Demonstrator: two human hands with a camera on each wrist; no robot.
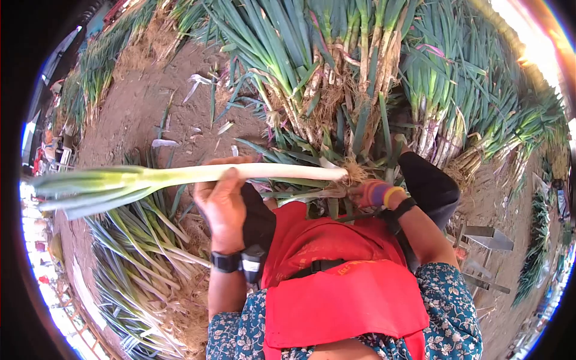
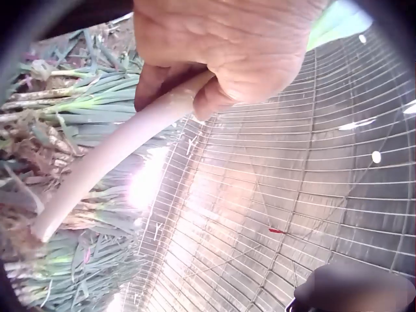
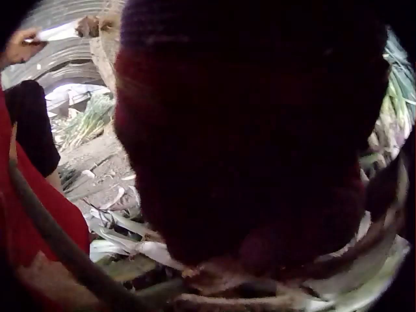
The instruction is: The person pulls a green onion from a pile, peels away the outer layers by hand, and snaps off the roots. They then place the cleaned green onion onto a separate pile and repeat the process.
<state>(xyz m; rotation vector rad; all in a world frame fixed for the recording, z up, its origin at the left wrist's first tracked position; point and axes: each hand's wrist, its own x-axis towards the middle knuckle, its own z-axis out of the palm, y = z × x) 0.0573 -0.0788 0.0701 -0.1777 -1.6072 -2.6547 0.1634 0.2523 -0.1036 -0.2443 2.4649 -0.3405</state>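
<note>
A long leek-like stalk [image 1: 264,171], white with green leaves, lies across the head view, roots [image 1: 358,173] to the right. My left hand [image 1: 223,207] grips its white shaft between thumb and fingers; the left wrist view shows the same hand [image 2: 224,49] pinching the pale shaft [image 2: 110,146]. My right hand [image 1: 373,195], in a striped glove, is beside the root end, over loose leaves and peelings. Whether its fingers hold anything is hidden. The dark glove [image 3: 247,143] fills most of the right wrist view, with trimmings [image 3: 130,244] below it.
Upright bundles of green stalks [image 1: 312,60] stand in front, with more [image 1: 450,90] to the right. A pile of stalks [image 1: 150,252] lies at the left on bare soil [image 1: 144,108]. A small metal stand [image 1: 489,237] is right of my knee. Red apron [image 1: 342,300] covers my lap.
</note>
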